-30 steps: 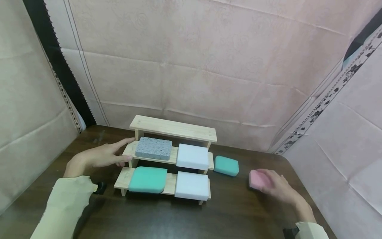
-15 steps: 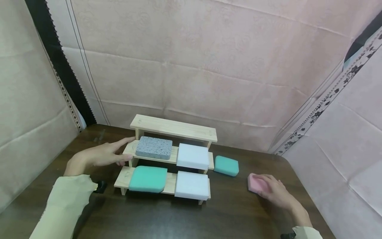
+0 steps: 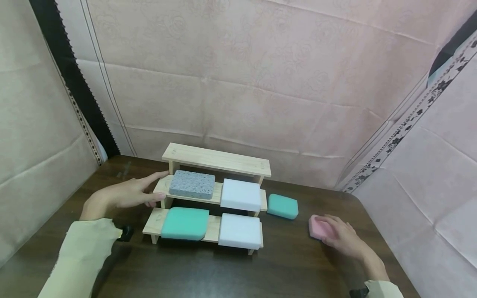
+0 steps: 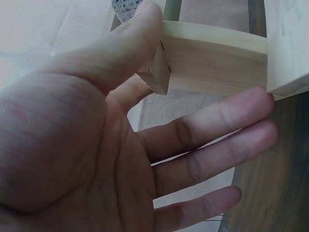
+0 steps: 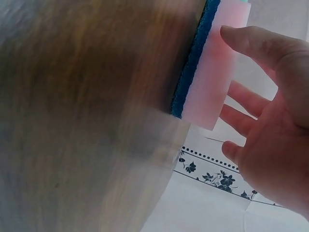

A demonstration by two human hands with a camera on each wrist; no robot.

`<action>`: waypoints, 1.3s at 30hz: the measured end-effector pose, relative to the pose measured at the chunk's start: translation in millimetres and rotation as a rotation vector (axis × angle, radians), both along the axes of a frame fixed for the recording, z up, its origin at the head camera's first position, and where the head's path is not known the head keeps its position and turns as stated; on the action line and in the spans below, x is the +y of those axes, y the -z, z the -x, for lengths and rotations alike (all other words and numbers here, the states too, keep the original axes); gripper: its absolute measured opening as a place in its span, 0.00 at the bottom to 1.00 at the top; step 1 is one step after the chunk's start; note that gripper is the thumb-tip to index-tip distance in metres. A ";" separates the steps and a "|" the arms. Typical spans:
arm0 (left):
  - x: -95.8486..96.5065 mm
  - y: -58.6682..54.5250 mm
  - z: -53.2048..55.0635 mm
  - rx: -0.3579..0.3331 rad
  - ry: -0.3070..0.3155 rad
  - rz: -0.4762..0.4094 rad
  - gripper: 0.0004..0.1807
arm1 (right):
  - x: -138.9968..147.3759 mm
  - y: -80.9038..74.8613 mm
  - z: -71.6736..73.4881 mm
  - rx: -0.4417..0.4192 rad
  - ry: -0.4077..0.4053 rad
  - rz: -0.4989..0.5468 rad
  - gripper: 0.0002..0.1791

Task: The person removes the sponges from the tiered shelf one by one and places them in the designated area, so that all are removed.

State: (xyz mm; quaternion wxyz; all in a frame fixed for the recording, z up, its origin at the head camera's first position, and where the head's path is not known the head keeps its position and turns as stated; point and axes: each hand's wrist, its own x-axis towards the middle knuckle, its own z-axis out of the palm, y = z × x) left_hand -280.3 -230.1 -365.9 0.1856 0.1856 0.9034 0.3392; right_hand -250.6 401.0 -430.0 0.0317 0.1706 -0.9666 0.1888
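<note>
My right hand [image 3: 344, 238] holds a pink scouring sponge [image 3: 319, 227] on the right side of the table, thumb on one side and fingers on the other. In the right wrist view, the sponge's dark blue scouring pad [image 5: 195, 63] faces the wooden tabletop. My left hand [image 3: 124, 193] rests at the left end of a stepped wooden rack [image 3: 218, 160], thumb and index finger extended against its middle step. On that step lie a grey speckled pumice-like block [image 3: 192, 184] and a white sponge [image 3: 240, 194].
The lowest step bears a green sponge [image 3: 185, 224] and another white sponge [image 3: 239, 231]. Right of the rack, a smaller green sponge [image 3: 283, 206] lies on the dark wooden table [image 3: 208, 275]. Pale cloth curtains [image 3: 261, 82] surround the table at the back and sides.
My right hand and the pink sponge have shifted slightly left and down, then stayed nearly still. My left hand and the rack have not moved.
</note>
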 end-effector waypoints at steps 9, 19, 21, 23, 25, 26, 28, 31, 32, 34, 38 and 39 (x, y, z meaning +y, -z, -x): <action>1.2 1.2 -2.4 -0.002 -0.001 -0.017 0.47 | -6.3 2.1 6.0 0.029 -0.009 -0.006 0.30; 5.9 4.7 -3.6 -0.002 0.000 -0.015 0.47 | -17.5 -1.1 13.2 0.059 -0.042 -0.040 0.28; 5.8 5.1 -3.6 -0.003 -0.006 -0.011 0.47 | -23.3 -8.7 16.6 0.061 -0.071 -0.044 0.27; 5.2 5.2 -3.5 -0.003 -0.011 -0.006 0.47 | -30.6 -18.4 19.9 0.056 -0.095 -0.044 0.26; 4.5 4.9 -3.6 -0.003 -0.014 -0.006 0.47 | -39.4 -28.4 23.4 0.054 -0.119 -0.035 0.26; 4.3 4.5 -3.9 -0.004 -0.015 -0.008 0.47 | -44.2 -33.3 25.5 0.056 -0.133 -0.024 0.25; 4.0 3.4 -4.3 -0.005 -0.018 -0.010 0.47 | -54.7 -42.6 28.6 0.047 -0.149 0.002 0.26; 3.5 1.8 -5.1 -0.002 -0.021 -0.009 0.47 | -72.7 -54.3 33.2 0.035 -0.173 0.040 0.26; 3.3 1.2 -5.3 -0.001 -0.023 -0.008 0.47 | -78.9 -58.0 33.9 0.025 -0.176 0.048 0.26; 3.1 0.2 -5.6 0.005 -0.027 -0.002 0.47 | -91.0 -65.1 33.8 0.007 -0.179 0.061 0.26; 3.5 -0.9 -5.6 0.015 -0.028 0.006 0.47 | -113.0 -76.8 32.1 -0.006 -0.201 0.098 0.26; 3.6 -1.0 -5.5 0.017 -0.028 0.008 0.47 | -117.8 -79.5 31.5 -0.006 -0.209 0.109 0.27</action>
